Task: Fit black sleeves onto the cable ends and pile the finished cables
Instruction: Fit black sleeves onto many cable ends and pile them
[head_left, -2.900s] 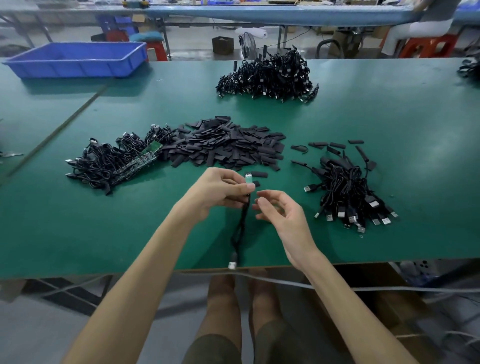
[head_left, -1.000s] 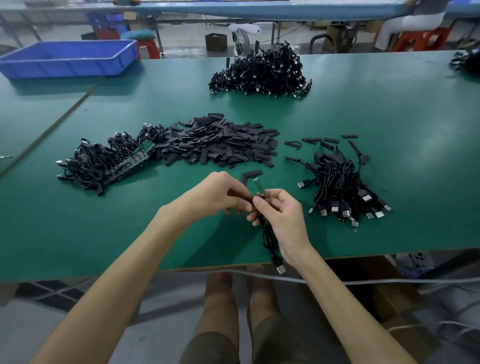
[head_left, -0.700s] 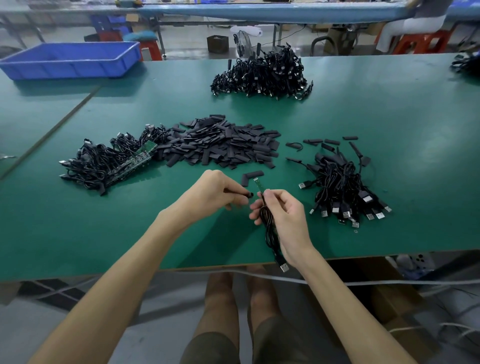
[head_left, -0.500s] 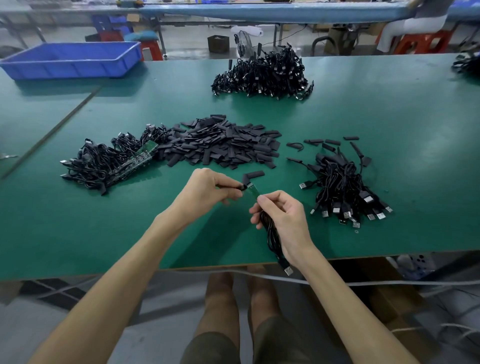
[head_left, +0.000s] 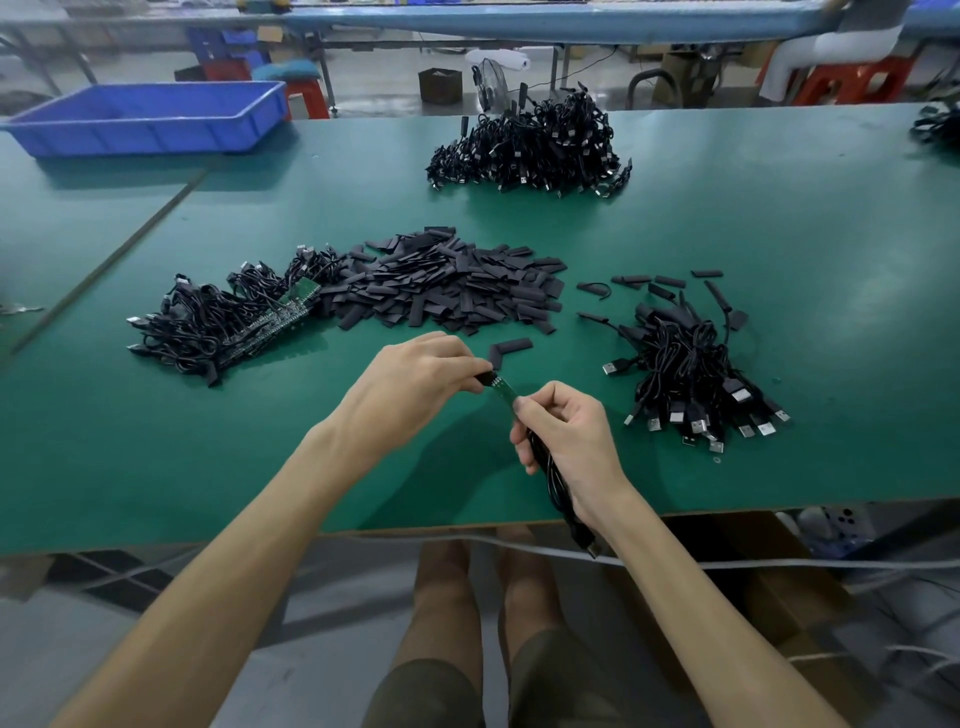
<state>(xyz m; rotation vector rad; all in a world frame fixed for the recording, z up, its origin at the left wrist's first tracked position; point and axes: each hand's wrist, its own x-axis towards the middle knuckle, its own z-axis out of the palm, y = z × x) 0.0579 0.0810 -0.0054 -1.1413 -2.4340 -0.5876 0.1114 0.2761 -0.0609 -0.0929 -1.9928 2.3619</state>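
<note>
1. Left forearm (head_left: 234, 545): bare over its whole visible length, running in from the lower left corner of the frame, broad at the edge and narrowing to the wrist.
2. Left hand (head_left: 415, 384): bare, near mid-frame, with knuckles and tendons raised along its back.
3. Right forearm (head_left: 727, 613): also bare, coming from the lower right edge, slim at the wrist.
4. Right hand (head_left: 566, 431): bare, just right of centre.
5. Shorts (head_left: 431, 696): dark olive-brown cloth at bottom centre (plain, as far as the shade lets one tell), with hems above the knees.
6. Legs (head_left: 447, 597): bare beyond the hems, in shadow.
</note>
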